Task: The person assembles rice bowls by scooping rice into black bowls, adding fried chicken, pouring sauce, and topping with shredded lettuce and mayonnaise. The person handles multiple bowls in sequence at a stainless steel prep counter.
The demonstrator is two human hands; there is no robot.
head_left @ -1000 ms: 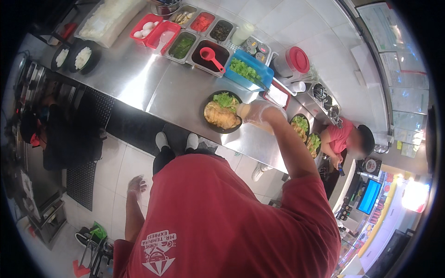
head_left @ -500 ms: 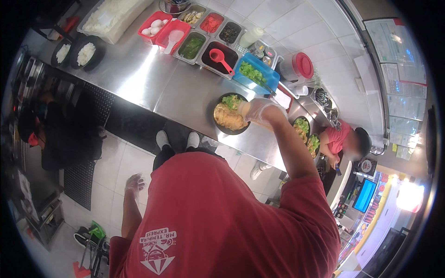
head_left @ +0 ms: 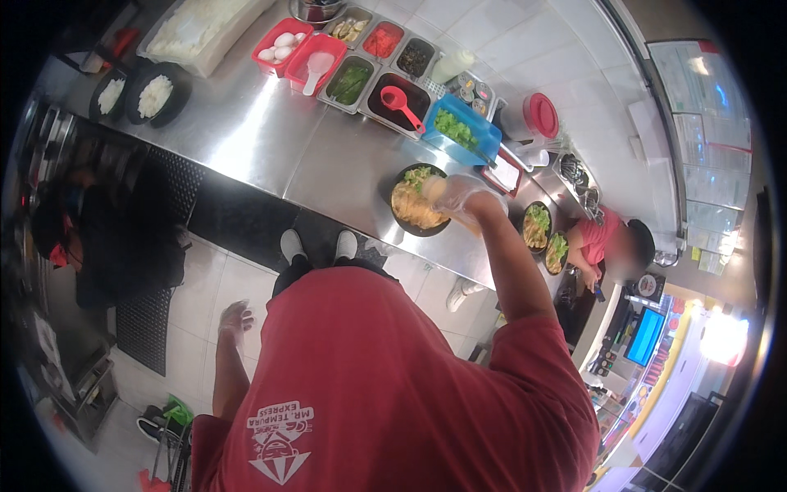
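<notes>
A squeeze bottle [head_left: 434, 189] of pale sauce is tilted in my gloved right hand [head_left: 463, 198], its tip pointing down over a dark bowl [head_left: 393, 223]. Golden-brown fried food [head_left: 416, 209] fills most of that bowl, with green lettuce [head_left: 416, 177] along its far side. My fingers wrap round the bottle and hide much of it. Away from the counter, my left hand [head_left: 236, 318] hangs beside my body in a clear glove, fingers apart and nothing in them.
On the steel counter [head_left: 328, 164], a blue tub [head_left: 484, 135] of lettuce stands beyond the bowl, beside a sauce pan with a red ladle [head_left: 398, 102]. Two filled bowls [head_left: 537, 225] are at right near a co-worker [head_left: 607, 246]. Rice bowls [head_left: 156, 97] sit far left; another person [head_left: 115, 238] is left.
The whole view has shifted slightly, moving the counter a little right and down in the picture. My right hand keeps the bottle over the bowl; my left still hangs down.
</notes>
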